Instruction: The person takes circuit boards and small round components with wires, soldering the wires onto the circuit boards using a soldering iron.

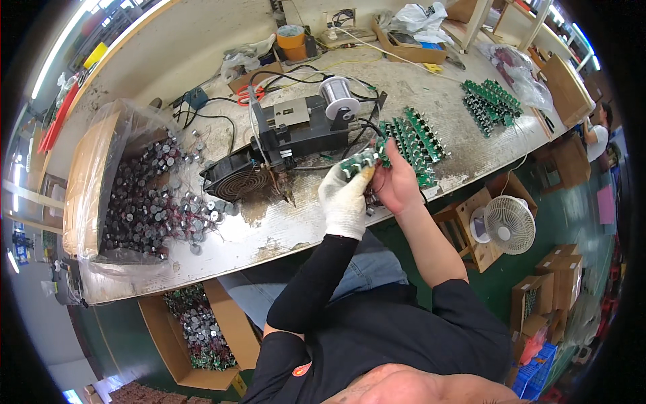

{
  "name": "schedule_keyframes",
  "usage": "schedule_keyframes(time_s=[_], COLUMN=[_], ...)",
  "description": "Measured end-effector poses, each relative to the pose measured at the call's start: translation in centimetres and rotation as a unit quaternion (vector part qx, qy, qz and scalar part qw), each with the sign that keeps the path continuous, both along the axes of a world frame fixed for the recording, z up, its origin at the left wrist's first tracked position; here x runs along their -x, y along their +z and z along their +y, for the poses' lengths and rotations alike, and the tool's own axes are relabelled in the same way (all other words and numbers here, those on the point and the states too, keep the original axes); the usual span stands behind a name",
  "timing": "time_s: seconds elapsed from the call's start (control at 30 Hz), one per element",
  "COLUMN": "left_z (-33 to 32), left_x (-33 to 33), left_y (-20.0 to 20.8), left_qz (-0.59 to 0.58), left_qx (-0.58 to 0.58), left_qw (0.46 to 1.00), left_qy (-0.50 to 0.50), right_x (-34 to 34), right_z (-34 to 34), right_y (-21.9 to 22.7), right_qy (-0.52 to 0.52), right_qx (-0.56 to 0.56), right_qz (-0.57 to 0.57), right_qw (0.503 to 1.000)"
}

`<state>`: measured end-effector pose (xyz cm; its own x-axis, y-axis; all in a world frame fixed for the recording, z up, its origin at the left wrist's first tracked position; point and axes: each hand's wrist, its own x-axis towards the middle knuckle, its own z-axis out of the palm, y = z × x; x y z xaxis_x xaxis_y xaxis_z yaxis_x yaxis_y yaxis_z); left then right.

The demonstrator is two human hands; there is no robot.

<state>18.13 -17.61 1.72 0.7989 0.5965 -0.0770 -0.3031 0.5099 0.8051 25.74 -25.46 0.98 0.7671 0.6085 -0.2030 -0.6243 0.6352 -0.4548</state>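
In front of my body, at the bench's near edge, a narrow green circuit board strip [359,162] is held up between both hands. My left hand [342,205], in a white glove, is closed on its left end. My bare right hand [402,185] grips the other end with the thumb uppermost; its fingers are partly hidden. Just beyond the hands stands a black soldering machine [306,138] carrying a spool of solder wire [338,97]. Several green board strips [415,138] lie in rows right beside my right hand.
Small round motors [155,195] with wires heap up in a plastic-lined box at left. A black blower [237,176] stands beside them. More boards [491,104] lie at far right. Below the bench are a carton [243,323] of parts and a white fan [509,225] on a wooden stool.
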Motion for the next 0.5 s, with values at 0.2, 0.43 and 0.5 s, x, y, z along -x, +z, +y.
schedule_keyframes(time_s=[0.2,0.43,0.5], left_z=[0.4,0.8,0.8], left_x=[1.3,1.0,0.7], left_y=[0.5,0.5,-0.2], left_qz=[0.063,-0.019,-0.033], left_qx=[-0.091,0.087,0.136], left_qw=[0.994,0.991,0.987], left_qy=[-0.008,-0.096,-0.082], right_x=[0.4,-1.9,-0.8], right_z=[-0.5,-1.2,-0.3], right_y=[-1.0,-2.9,-1.2], right_qy=[-0.071,0.072,0.039], right_qx=[0.108,0.026,0.040], right_qz=[-0.160,0.041,0.020], right_qw=[0.979,0.996,0.998])
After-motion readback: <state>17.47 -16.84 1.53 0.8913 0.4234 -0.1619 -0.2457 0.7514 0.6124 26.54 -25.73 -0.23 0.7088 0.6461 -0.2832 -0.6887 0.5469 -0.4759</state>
